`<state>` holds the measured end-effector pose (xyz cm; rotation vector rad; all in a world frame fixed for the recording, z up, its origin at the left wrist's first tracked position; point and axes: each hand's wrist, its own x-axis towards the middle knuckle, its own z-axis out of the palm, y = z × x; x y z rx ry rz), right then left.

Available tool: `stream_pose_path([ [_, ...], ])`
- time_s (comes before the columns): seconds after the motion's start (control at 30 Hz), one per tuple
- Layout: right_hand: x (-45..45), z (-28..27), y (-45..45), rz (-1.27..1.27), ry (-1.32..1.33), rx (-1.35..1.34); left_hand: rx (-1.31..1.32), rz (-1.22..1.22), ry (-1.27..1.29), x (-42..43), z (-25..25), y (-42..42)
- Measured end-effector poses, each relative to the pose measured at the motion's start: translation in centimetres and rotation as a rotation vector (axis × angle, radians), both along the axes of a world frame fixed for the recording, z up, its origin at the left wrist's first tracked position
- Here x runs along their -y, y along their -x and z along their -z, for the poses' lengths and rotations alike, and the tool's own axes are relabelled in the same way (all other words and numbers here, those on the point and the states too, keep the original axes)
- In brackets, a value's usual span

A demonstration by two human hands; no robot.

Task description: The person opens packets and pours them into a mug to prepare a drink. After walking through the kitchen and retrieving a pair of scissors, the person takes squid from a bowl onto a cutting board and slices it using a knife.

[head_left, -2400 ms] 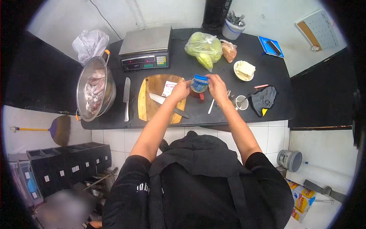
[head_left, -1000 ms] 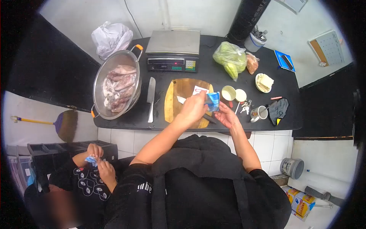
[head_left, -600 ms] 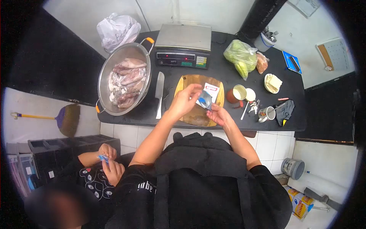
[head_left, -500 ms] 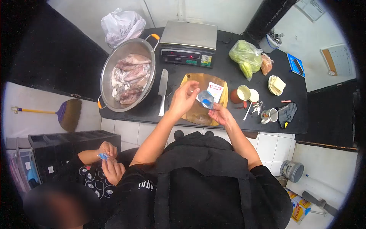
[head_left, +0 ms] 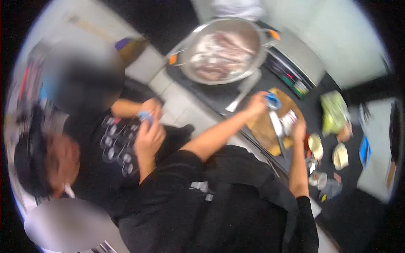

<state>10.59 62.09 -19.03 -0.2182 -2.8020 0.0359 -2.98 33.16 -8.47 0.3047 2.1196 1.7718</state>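
My left hand [head_left: 256, 104] grips a small blue-and-clear plastic piece [head_left: 273, 101] over the far left part of the wooden cutting board [head_left: 262, 126]. Its exact kind is blurred. On the board's right side lies a white packet with red print [head_left: 288, 119]. My right hand [head_left: 299, 130] is at the packet's near edge, overlapping it; its fingers are too smeared to show a hold. Between my hands, what looks like a knife with a pale blade and dark handle [head_left: 276, 126] rests across the board.
Left on the black table stands a metal basin [head_left: 196, 71] of raw squid-like pieces, beside a large knife [head_left: 247, 88] and a scale [head_left: 301, 59]. Bagged green produce [head_left: 333, 111], cups [head_left: 315, 145] and a bowl [head_left: 340, 157] stand right. Another person's hands [head_left: 149, 130] hold something blue.
The plastic piece has gone from my right hand to my left. My right hand has moved to the packet, and the knife on the board shows now. The view has turned and blurred.
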Motion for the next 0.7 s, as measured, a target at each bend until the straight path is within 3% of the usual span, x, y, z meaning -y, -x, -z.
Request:
stream_pose_path([
  [0.03, 0.0, 0.0, 0.5, 0.056, 0.046, 0.161, 0.100, 0.010, 0.119, 0.1, -1.8, -0.3],
  [0.07, -0.1, -0.2, 1.1, 0.115, 0.081, 0.325, -0.079, 0.036, 0.157, -0.1, 0.1, -0.2],
  [0.1, 0.7, -1.6, 1.2, 0.087, 0.082, 0.271, -0.151, 0.015, 0.150, -0.9, 4.3, -0.3],
  [0.13, 1.3, -2.8, 1.5, 0.130, 0.092, 0.320, -0.034, 0.098, 0.099, -0.3, 3.7, -0.9],
  [0.2, 2.1, -4.5, 1.7, 0.198, 0.132, 0.308, -0.099, 0.042, 0.225, 0.0, 5.2, -2.5],
  [0.3, 0.1, -5.2, 2.3, 0.246, 0.400, 0.385, -0.055, -0.044, 0.384, 1.2, 0.1, -5.8],
  [0.33, -0.1, -5.5, 2.3, 0.088, 0.533, 0.233, -0.093, -0.099, 0.447, 1.3, -0.6, -6.3],
  [0.37, -0.9, -6.4, 2.4, 0.078, 0.782, 0.320, -0.095, -0.108, 0.449, 1.3, -1.4, -6.7],
  [0.43, -1.7, -7.5, 2.8, 0.086, 0.918, 0.367, -0.243, -0.194, 0.403, 1.1, -2.3, -7.5],
  [0.57, 0.6, -15.7, 1.5, -0.036, 0.783, 0.339, -0.358, -0.180, 0.247, 0.3, -3.2, -8.6],
  [0.63, 1.7, -19.2, 0.8, -0.124, 0.907, 0.225, -0.365, -0.174, 0.181, -0.6, -4.3, -9.3],
  [0.67, 2.3, -20.7, 0.2, -0.090, 1.147, 0.288, -0.347, -0.159, 0.155, -0.9, -4.7, -9.6],
  [0.7, 2.0, -20.5, -0.2, -0.084, 1.148, 0.283, -0.349, -0.152, 0.154, -1.1, -5.0, -9.8],
])
